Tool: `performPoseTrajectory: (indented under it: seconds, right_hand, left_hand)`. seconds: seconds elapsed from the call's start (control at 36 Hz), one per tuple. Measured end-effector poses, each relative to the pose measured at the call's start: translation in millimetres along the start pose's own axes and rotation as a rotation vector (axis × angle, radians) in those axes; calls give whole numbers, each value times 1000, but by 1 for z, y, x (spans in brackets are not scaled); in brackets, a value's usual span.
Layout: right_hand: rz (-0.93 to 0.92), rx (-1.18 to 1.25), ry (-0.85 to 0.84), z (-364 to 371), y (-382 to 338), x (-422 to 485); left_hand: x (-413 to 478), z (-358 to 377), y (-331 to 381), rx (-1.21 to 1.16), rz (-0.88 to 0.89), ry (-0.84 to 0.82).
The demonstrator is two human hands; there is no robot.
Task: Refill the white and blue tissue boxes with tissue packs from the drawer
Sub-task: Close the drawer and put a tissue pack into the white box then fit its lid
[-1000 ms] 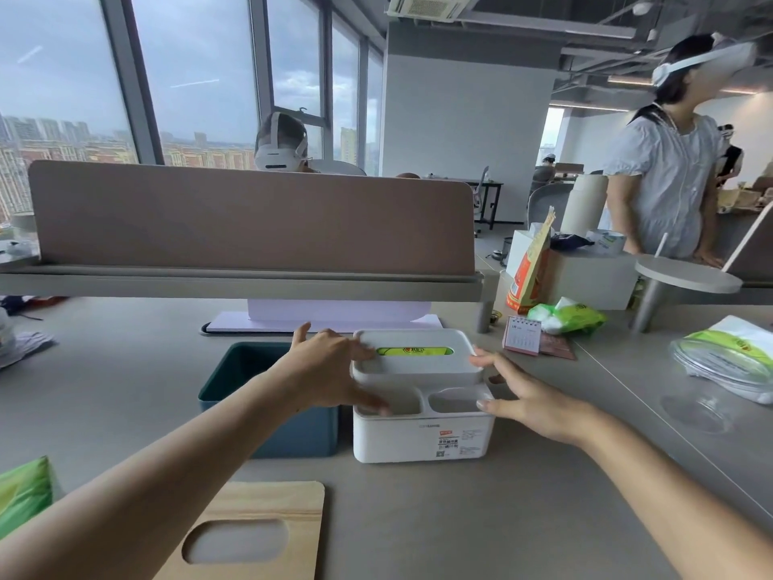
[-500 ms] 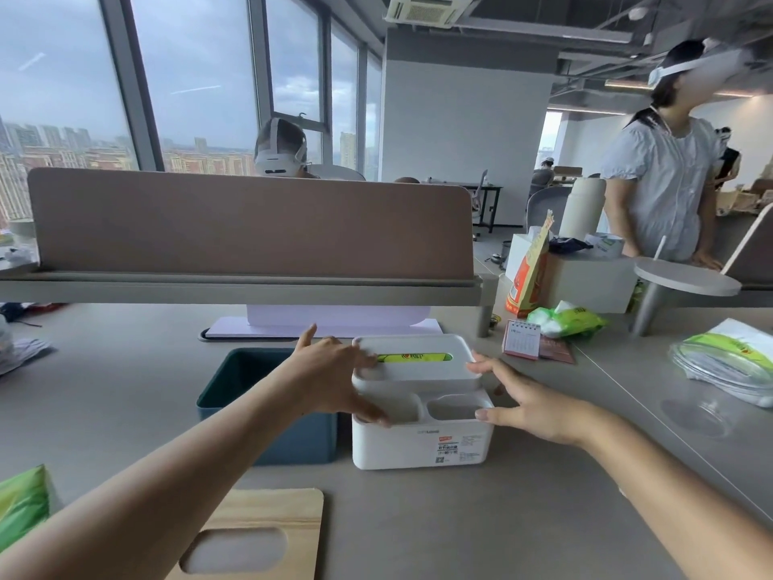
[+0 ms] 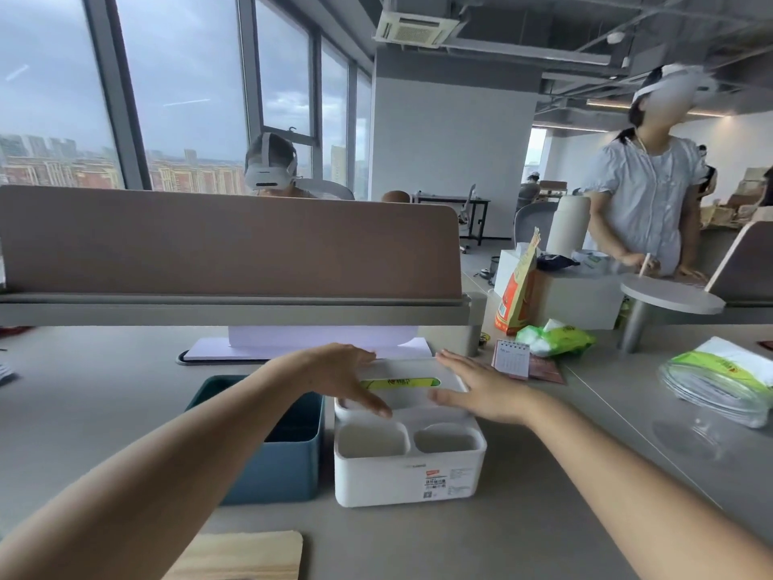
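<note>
A: What's changed at the white box (image 3: 408, 462)?
B: Both hands were gripping its lid (image 3: 412, 380) a second ago; now the left hand (image 3: 334, 376) and right hand (image 3: 481, 391) lie flat and open on top, holding nothing.
A: So it's filled?
B: Likely; green shows through the slot. The blue box (image 3: 274, 450), left of it, looks empty, lidless.

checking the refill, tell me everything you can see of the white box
The white box is a matte plastic organiser with rounded corners, upright on the grey desk, right beside the blue box. Its front holds two open, empty-looking compartments, with a small label on the front wall. The lid is on the rear section, green tissue wrap showing through its slot. The left hand and right hand lie flat on the lid.
</note>
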State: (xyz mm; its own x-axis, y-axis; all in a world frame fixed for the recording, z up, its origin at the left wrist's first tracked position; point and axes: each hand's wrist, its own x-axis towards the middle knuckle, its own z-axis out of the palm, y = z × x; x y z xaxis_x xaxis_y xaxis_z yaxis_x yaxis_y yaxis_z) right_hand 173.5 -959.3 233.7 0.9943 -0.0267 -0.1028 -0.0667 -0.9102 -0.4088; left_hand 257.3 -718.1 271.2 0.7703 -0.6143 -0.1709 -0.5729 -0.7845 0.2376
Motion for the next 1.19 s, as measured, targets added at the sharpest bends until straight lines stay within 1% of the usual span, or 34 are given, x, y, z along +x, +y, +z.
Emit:
performPoseTrajectory:
  seconds: [0.11, 0.33, 0.5, 0.61, 0.75, 0.92, 1.0, 1.06, 1.11, 1.14, 1.19]
  right_hand:
    - [-6, -42, -109, -7, 11, 4]
    - [3, 46, -204, -15, 13, 12]
    - [9, 106, -203, -12, 9, 8]
    - [11, 127, -220, -8, 10, 9]
    - [26, 274, -237, -8, 2, 6]
    - [64, 329, -158, -3, -4, -2]
    - [82, 264, -76, 1, -7, -10]
    - [92, 303, -18, 1, -12, -16]
    - [115, 449, 57, -3, -18, -22]
    - [136, 492, 113, -8, -20, -23]
    - [162, 515, 223, -21, -24, -25]
  left_hand:
    - [6, -2, 0, 7, 2, -11]
    - [14, -2, -1, -3, 30, -36]
    - [8, -2, 1, -20, 3, -20]
    - [4, -3, 2, -20, 17, -36]
    - [3, -3, 1, -28, 23, -57]
    - [5, 1, -1, -15, -9, -70]
    - [1, 0, 5, 9, 20, -49]
    - [-2, 0, 9, 11, 55, -24]
    - [-4, 0, 10, -49, 87, 17]
    - [-4, -1, 11, -118, 95, 30]
    - [-6, -7, 13, -273, 112, 47]
